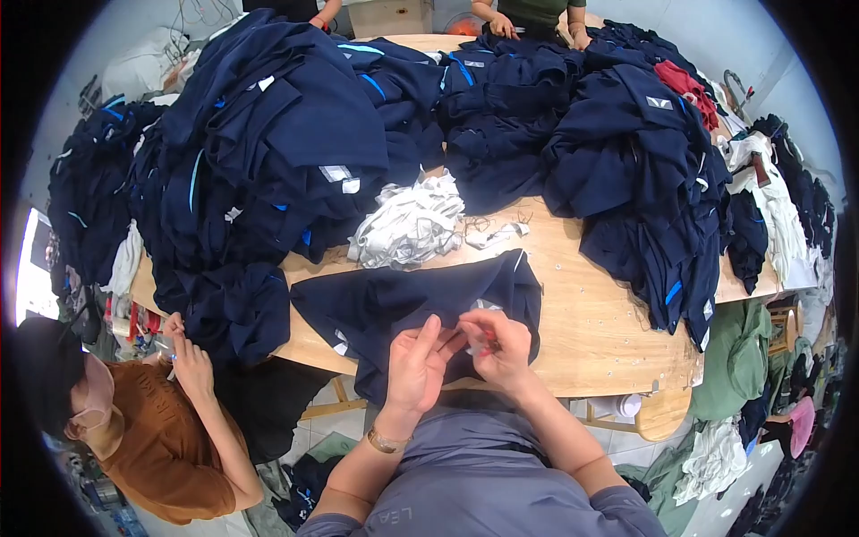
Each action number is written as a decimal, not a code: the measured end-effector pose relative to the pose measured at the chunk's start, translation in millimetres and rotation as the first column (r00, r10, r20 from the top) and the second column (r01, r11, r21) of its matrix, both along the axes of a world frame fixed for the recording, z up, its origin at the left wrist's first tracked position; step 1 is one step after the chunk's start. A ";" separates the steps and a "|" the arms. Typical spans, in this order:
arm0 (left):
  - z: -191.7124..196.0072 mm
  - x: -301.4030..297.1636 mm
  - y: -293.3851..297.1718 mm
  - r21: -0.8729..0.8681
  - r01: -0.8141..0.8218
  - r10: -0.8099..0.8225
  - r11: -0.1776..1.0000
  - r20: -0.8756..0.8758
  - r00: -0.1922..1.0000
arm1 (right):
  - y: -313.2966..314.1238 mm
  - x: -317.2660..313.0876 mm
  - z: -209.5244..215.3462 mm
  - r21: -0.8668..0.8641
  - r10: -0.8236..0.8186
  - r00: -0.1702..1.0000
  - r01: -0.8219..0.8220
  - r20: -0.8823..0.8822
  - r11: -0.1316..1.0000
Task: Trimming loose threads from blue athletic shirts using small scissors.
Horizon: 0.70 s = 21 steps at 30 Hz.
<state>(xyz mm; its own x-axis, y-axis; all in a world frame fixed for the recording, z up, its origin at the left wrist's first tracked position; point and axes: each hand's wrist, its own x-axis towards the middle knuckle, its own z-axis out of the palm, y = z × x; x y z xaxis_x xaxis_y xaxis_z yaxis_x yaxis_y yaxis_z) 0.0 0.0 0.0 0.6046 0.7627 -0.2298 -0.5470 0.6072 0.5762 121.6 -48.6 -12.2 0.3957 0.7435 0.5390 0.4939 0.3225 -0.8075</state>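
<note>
Hands: left [417, 362], right [501, 345] pinching navy garment [403, 300] on table [599, 331].

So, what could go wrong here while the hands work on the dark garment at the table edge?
The navy garment hangs partly over the wooden table edge, so it might slide off toward the lap. The left hand and right hand sit very close around a small red item, hard to identify; fingers could get nicked if it is sharp. The tall pile of navy clothes may slump onto the work.
</note>
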 end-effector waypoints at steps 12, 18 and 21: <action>3.1 2.8 1.4 -0.005 -0.068 0.068 0.998 -0.036 0.997 | -10.2 10.1 -5.7 -0.268 -0.036 0.995 0.061 0.097 0.962; 1.8 2.9 -0.1 0.002 -0.055 0.055 0.998 -0.013 0.998 | -7.1 9.5 -8.4 -0.208 -0.076 0.932 0.159 0.355 0.965; 1.0 2.5 -0.5 0.015 -0.048 0.048 0.999 -0.016 0.999 | -5.8 8.9 -6.6 -0.198 -0.091 0.913 0.182 0.398 0.963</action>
